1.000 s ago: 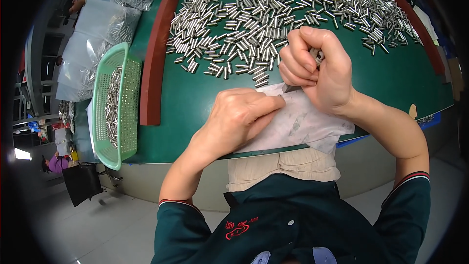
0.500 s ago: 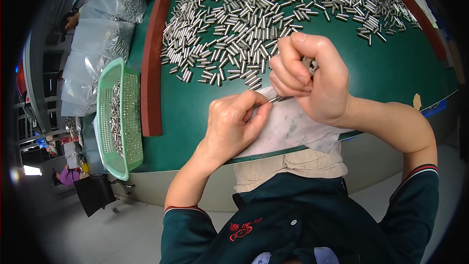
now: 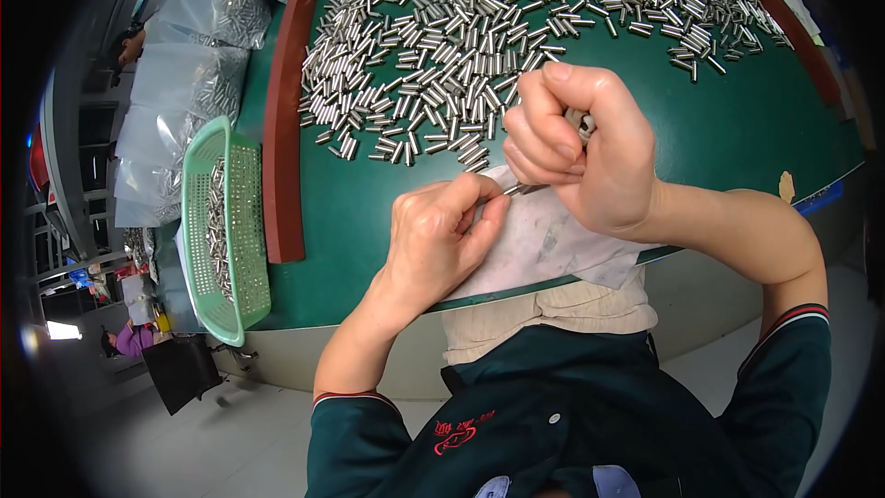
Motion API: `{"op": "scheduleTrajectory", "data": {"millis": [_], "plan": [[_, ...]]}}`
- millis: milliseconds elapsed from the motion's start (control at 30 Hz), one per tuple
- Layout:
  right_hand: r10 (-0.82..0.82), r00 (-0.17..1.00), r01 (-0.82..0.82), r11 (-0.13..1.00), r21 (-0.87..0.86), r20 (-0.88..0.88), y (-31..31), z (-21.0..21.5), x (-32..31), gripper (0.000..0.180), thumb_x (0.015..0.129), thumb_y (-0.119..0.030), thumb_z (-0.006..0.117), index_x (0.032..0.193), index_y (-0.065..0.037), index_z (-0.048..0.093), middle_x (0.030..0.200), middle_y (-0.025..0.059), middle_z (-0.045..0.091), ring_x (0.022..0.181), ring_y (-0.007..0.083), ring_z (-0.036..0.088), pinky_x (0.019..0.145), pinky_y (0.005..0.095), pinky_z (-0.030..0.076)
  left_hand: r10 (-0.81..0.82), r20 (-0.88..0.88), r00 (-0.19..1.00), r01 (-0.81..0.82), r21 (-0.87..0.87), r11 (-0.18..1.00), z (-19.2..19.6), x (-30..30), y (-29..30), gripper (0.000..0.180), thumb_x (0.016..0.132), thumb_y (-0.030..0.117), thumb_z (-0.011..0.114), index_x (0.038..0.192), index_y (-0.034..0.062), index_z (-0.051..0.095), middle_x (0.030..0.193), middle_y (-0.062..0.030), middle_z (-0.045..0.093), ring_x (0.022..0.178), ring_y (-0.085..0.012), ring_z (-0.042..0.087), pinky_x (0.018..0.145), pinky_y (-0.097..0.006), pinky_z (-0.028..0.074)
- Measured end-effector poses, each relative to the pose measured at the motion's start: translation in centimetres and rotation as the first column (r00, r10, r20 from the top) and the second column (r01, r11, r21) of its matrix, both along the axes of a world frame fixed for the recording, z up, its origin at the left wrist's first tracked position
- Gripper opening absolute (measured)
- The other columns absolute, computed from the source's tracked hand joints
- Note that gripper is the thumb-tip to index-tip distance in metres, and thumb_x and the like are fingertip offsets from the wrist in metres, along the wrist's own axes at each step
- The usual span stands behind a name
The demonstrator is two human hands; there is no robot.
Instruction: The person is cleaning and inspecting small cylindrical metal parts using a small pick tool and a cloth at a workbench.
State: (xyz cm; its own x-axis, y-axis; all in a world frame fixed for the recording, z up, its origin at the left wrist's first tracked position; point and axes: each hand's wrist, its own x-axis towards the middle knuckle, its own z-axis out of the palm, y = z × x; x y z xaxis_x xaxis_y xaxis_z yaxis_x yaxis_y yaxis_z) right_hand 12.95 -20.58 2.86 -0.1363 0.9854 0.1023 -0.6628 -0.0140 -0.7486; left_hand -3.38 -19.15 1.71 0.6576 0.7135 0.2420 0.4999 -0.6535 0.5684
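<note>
My left hand [image 3: 433, 231] is closed, its thumb and forefinger pinching a thin metal pin [image 3: 513, 190] that points toward my other hand. Just to the right, my right hand [image 3: 595, 152] is curled into a fist. Small silver-grey ends, which look like metal pins [image 3: 583, 124], show in the opening of that fist; how many it holds is hidden. Under both hands lies a pale, stained cloth [image 3: 525, 244] at the table's near edge. Beyond them spreads a large pile of short, shiny metal pins [image 3: 433, 65].
The green tabletop [image 3: 728, 138] has dark red rails, one on the left [image 3: 284, 148] and one on the right [image 3: 784, 28]. A green plastic basket [image 3: 247, 231] holding pins stands outside the left rail. Clear bags [image 3: 171, 83] of metal parts lie behind it.
My hands keep almost the same pose, close together over the cloth. The view has shifted slightly; the pile looks unchanged.
</note>
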Motion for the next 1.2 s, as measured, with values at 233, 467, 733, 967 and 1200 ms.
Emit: {"op": "scheduleTrajectory", "data": {"millis": [233, 467, 733, 967, 1200], "plan": [[0.032, 0.999, -0.031, 0.999, 0.038, -0.016, 0.2, -0.2, 0.2, 0.030, 0.081, -0.015, 0.030, 0.052, -0.008, 0.026, 0.045, -0.0010, 0.026, 0.042, 0.0067, 0.021, 0.039, 0.0228, 0.018, -0.014, -0.002, 1.000, 0.015, 0.014, 1.000, 0.0, 0.0, 0.1, 0.010, 0.066, 0.002, 0.064, 0.068, 0.0046, 0.055, 0.045, -0.0042, 0.043, 0.039, -0.0180, 0.045, 0.038, -0.030, 0.034], [0.052, 0.999, -0.052, 0.999, 0.014, -0.012, 0.1, 0.0, 0.2, 0.039, 0.086, -0.026, 0.029, 0.051, -0.012, 0.028, 0.043, -0.0042, 0.024, 0.040, 0.0066, 0.017, 0.041, 0.0226, 0.019, -0.014, -0.006, 1.000, 0.014, 0.025, 1.000, 0.1, 0.1, 0.1, 0.010, 0.067, 0.003, 0.064, 0.069, 0.0046, 0.055, 0.046, -0.0048, 0.045, 0.040, -0.0194, 0.047, 0.039, -0.030, 0.036], [0.028, 0.998, -0.029, 0.999, 0.021, 0.063, 0.0, -0.1, -0.1, 0.038, 0.086, -0.026, 0.030, 0.050, -0.011, 0.028, 0.043, -0.0038, 0.025, 0.040, 0.0070, 0.018, 0.041, 0.0233, 0.018, -0.014, 0.012, 1.000, 0.014, -0.010, 1.000, 0.0, -0.1, 0.0, 0.010, 0.066, 0.001, 0.064, 0.068, 0.0036, 0.054, 0.045, -0.0051, 0.045, 0.039, -0.0198, 0.047, 0.039, -0.030, 0.036], [-0.021, 0.986, 0.005, 0.995, 0.096, 0.168, -0.6, 0.1, -0.7, 0.039, 0.085, -0.024, 0.034, 0.049, -0.010, 0.027, 0.044, -0.0029, 0.023, 0.041, 0.0076, 0.020, 0.041, 0.0236, 0.018, -0.044, 0.039, 0.998, 0.046, -0.054, 0.997, 0.2, -0.1, 0.3, 0.010, 0.067, 0.000, 0.063, 0.066, 0.0023, 0.053, 0.047, -0.0071, 0.047, 0.040, -0.0213, 0.048, 0.038, -0.030, 0.036], [-0.047, 0.986, 0.034, 0.996, 0.086, 0.160, -0.3, 0.0, -0.8, 0.038, 0.085, -0.024, 0.034, 0.050, -0.010, 0.028, 0.044, -0.0037, 0.023, 0.042, 0.0071, 0.020, 0.042, 0.0232, 0.018, -0.024, 0.044, 0.999, 0.023, 0.008, 1.000, -0.1, 0.1, 0.1, 0.011, 0.066, -0.001, 0.063, 0.067, 0.0031, 0.053, 0.047, -0.0084, 0.048, 0.040, -0.0231, 0.049, 0.038, -0.031, 0.036]]}}
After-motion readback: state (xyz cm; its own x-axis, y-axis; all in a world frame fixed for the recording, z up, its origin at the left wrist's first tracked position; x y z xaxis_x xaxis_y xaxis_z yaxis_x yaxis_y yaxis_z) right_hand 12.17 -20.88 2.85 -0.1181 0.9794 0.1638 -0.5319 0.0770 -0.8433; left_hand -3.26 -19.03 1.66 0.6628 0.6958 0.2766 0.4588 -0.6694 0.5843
